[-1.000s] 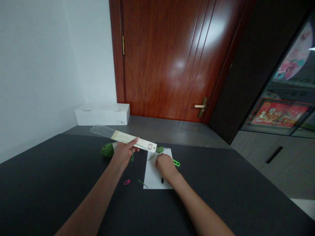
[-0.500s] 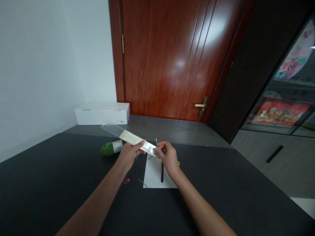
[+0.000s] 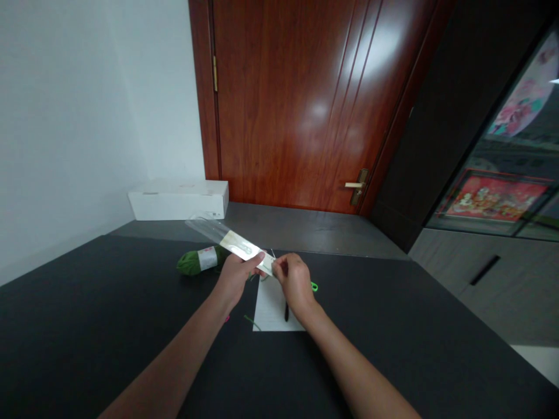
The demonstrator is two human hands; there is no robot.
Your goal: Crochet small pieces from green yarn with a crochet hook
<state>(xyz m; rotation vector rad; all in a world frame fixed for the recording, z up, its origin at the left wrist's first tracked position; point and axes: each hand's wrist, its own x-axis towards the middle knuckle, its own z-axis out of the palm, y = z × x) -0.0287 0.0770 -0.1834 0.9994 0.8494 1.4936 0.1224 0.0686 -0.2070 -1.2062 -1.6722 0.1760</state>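
Note:
My left hand [image 3: 232,278] is closed around a long clear plastic sleeve [image 3: 243,247] with a pale card inside, thumb on top. The sleeve tilts, its clear end up and to the left. At its lower right end, the fingers of my right hand [image 3: 297,284] are pinched together. A thin metal needle [image 3: 273,254] sticks up by those fingertips; its lower part is hidden. Behind my left hand lies a skein of green yarn [image 3: 190,263] with a white label. Below my hands is a sheet of white paper [image 3: 271,308] with a dark pen [image 3: 286,313] on it, partly covered by my right hand.
A cut piece of green yarn [image 3: 252,322] crosses the paper's left edge. A green stitch marker [image 3: 314,287] shows beside my right hand, a pink one [image 3: 227,318] beside my left forearm. A white box [image 3: 179,205] stands at the back left of the black table [image 3: 375,337].
The sleeve has shifted slightly right with my left hand, and my right fingertips have moved a little left and lower at its end. Less of the needle shows. My left forearm now mostly covers the pink marker.

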